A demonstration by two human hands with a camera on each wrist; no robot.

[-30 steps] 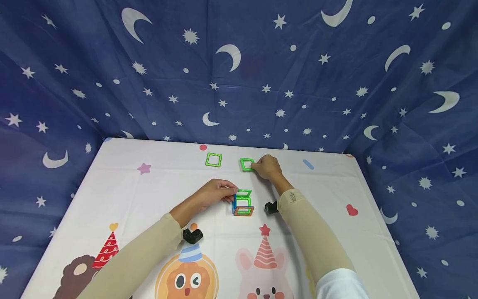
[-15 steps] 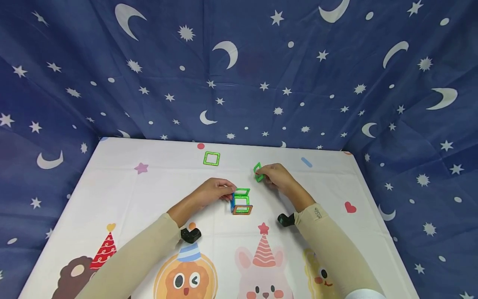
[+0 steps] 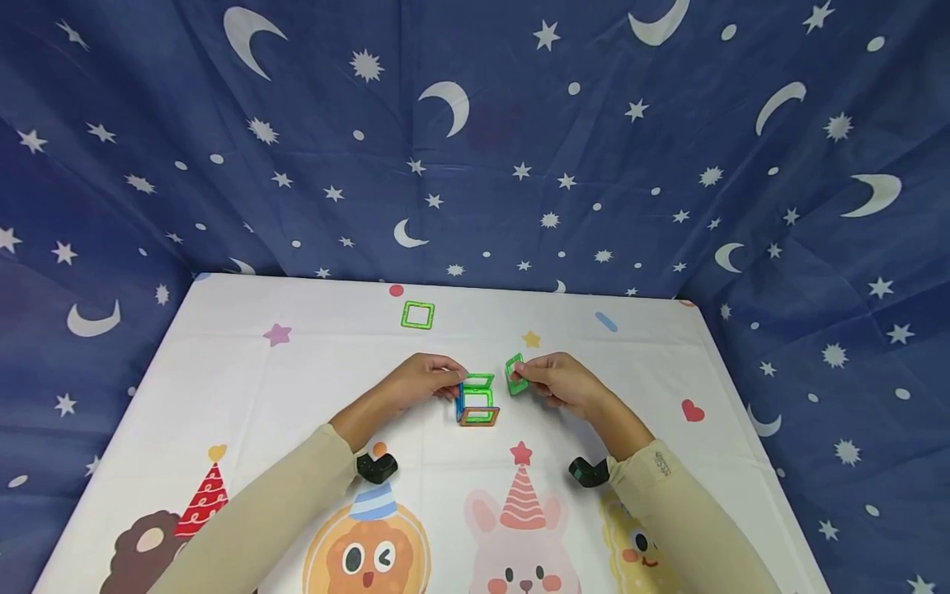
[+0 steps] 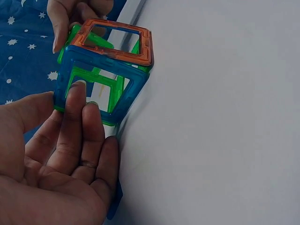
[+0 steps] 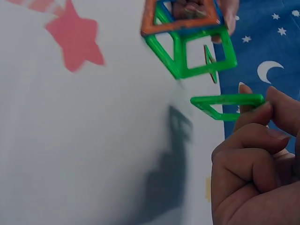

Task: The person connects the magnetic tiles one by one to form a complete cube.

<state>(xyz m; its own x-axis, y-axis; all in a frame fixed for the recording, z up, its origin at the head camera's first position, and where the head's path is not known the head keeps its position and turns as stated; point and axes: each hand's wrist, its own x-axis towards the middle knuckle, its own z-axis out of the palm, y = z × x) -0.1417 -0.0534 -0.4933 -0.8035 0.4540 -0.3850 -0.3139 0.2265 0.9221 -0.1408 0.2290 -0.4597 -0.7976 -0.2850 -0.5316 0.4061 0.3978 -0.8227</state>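
Note:
A partial cube of square magnetic tiles stands on the white table: a blue tile on the left side, an orange tile at the front, and green tiles below and behind. Its right side and top have no tile. My left hand pinches the blue tile's edge between thumb and fingers. Just right of the cube, my right hand pinches a single green square tile by one edge, held tilted and apart from the cube. In the right wrist view its shadow falls on the cloth.
Another green square tile lies flat near the back of the table. Black wrist mounts hang under both forearms. A blue star-and-moon curtain rises behind the white cloth, which carries printed cartoon animals.
My right hand has lifted the green tile off the back of the table, turned it on edge and brought it forward towards the cube. My left hand stays at the blue tile.

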